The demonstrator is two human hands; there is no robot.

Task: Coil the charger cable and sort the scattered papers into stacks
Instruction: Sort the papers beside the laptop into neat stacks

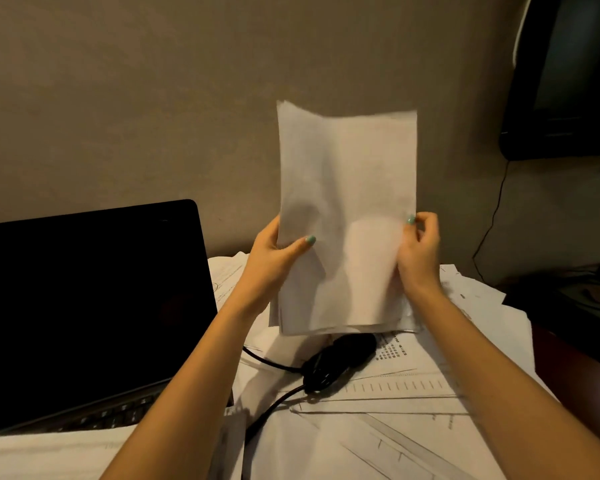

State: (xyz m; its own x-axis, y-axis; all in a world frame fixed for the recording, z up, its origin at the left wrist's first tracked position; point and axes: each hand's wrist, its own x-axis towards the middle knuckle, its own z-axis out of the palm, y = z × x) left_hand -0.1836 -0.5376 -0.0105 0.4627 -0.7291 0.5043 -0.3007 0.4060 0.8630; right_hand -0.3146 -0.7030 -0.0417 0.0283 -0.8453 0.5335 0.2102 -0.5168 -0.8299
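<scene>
- A person holds a sheaf of papers (347, 188) upright in both hands, in front of a plain wall (153, 98).
- The left hand (272, 254) grips the sheaf's left edge. Its thumb lies across the front sheet and the other fingers are curled behind, out of sight.
- The right hand (420, 251) pinches the right edge, with the thumb on the front and bent fingers behind.
- The sheets in the sheaf are not squared up: the top edges sit uneven and the bottom edges fan slightly.
- The bottom of the sheaf hangs just above the charger (343, 351). Whether it touches the sheets under it cannot be told, since that edge is blurred.
- The charger is a black block with its cable (274, 401) partly bunched against it. It lies on loose papers (395, 420) between the two forearms.
- One run of cable leads left towards the laptop (84, 306), and another curves down towards the near edge.
- The loose papers cover the desk in overlapping, skewed layers. Some carry printed tables and line drawings.
- The laptop stands open at the left with a dark display, and sheets overlap its near edge.
- A dark screen (568, 81) hangs at the upper right, with a thin wire (492, 220) trailing down the wall below it.
</scene>
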